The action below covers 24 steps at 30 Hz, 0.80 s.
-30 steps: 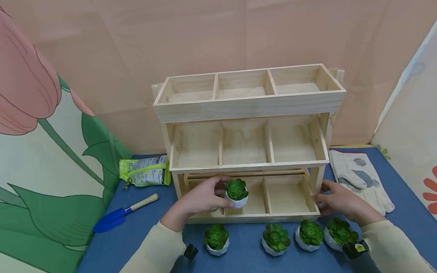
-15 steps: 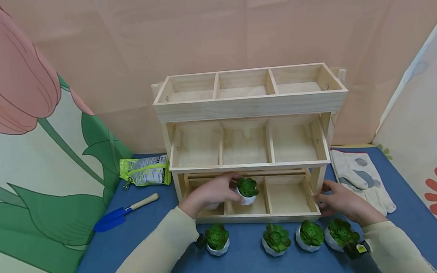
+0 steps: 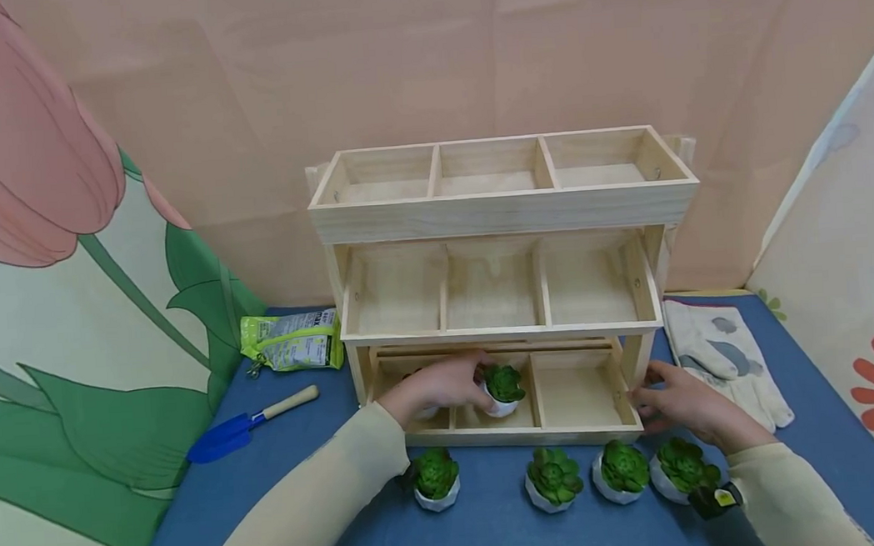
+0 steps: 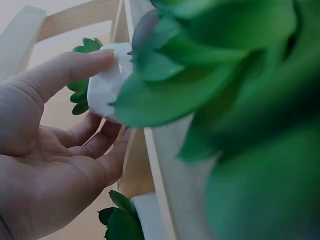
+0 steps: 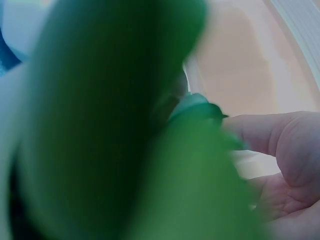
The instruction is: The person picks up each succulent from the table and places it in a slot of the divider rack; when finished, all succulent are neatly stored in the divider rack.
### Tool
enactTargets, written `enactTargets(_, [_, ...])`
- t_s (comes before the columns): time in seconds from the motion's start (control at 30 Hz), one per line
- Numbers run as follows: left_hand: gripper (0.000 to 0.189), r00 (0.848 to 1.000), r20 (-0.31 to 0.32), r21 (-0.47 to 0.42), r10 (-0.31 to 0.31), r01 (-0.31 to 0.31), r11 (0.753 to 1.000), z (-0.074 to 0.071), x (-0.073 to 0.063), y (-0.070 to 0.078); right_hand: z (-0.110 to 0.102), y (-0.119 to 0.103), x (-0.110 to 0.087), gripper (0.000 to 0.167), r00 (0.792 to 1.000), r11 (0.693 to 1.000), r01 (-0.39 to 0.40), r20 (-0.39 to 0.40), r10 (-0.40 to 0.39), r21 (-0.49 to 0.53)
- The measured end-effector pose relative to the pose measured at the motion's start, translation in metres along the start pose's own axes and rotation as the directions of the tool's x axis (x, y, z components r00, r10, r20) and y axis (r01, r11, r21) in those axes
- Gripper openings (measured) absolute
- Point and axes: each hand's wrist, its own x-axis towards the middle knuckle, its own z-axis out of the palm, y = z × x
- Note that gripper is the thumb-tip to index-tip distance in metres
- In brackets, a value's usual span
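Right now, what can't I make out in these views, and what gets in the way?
Head view: most of the white pot in the bottom left compartment, behind the left hand, which holds a succulent.
Head view: print on the green bag, too small to read.
Left wrist view: the lower plant, cut off by the bottom edge.
Right wrist view: fingertips of the right hand, behind blurred leaves.

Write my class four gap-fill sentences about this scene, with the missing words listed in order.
The left hand holds a potted succulent at the ____ tier of the wooden shelf.
Each tier has ____ compartments.
The trowel has a ____ blade.
In front of the shelf, ____ more succulents stand on the table.
Missing words: bottom; three; blue; four.
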Motion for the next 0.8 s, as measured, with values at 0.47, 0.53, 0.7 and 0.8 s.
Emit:
enactTargets(0.47, [0.078, 1.000, 0.011, 0.065, -0.027, 0.026, 0.998, 0.0045, 0.0091, 0.0004, -0.0010, 0.0006, 0.0022, 0.071, 1.000, 1.000, -0.007, 0.007, 0.007, -0.001])
enactTargets(0.53, [0.078, 1.000, 0.014, 0.091, -0.021, 0.020, 0.996, 0.0045, 0.0099, 0.0009, -0.0016, 0.0013, 0.0027, 0.072, 1.000, 1.000, -0.009, 0.010, 0.008, 0.001])
enactTargets(0.7, [0.078, 1.000, 0.015, 0.098, -0.017, 0.015, 0.995, 0.0054, 0.0105, 0.0006, -0.0019, 0.0021, 0.0025, 0.073, 1.000, 1.000, -0.005, 0.013, 0.005, 0.001])
enactTargets(0.8, [0.080, 1.000, 0.016, 0.103, -0.014, 0.012, 0.995, 0.0067, 0.0095, 0.0000, -0.0004, 0.0013, 0.0007, 0.073, 1.000, 1.000, -0.006, 0.010, 0.006, 0.007])
